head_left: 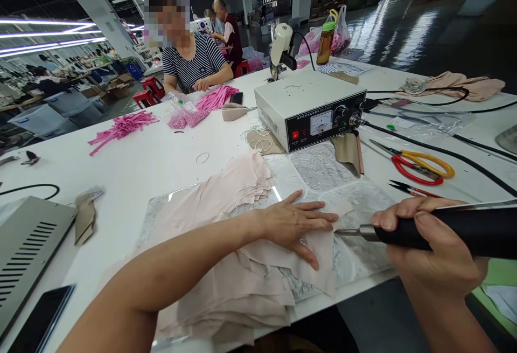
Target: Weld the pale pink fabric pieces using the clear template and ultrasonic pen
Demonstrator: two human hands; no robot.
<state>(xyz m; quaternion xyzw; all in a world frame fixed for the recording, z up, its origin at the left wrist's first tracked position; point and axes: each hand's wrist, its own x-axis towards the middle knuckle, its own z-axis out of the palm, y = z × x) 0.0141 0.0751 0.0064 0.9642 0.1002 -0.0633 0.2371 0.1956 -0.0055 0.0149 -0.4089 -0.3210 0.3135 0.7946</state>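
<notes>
My left hand [297,223] lies with its fingers spread on a pale pink fabric piece [323,272], pressing it flat on a clear-covered, marbled grey mat [363,202]. In my right hand [436,250] is a black-handled tool [476,226] with a thin metal tip, wrapped by my fingers. The tip points left and is close to my left fingertips, at the fabric's right edge. More pale pink pieces lie in layered piles, one [218,196] beyond my left forearm and one [242,299] on the near side of it.
Behind the mat stands a control box [311,105] with a cable running right. Scissors [424,167] and snips [412,188] lie at right. Pink strips [125,126], a phone [42,318] and a grey box [32,261] are at left. A person [194,62] sits across the table.
</notes>
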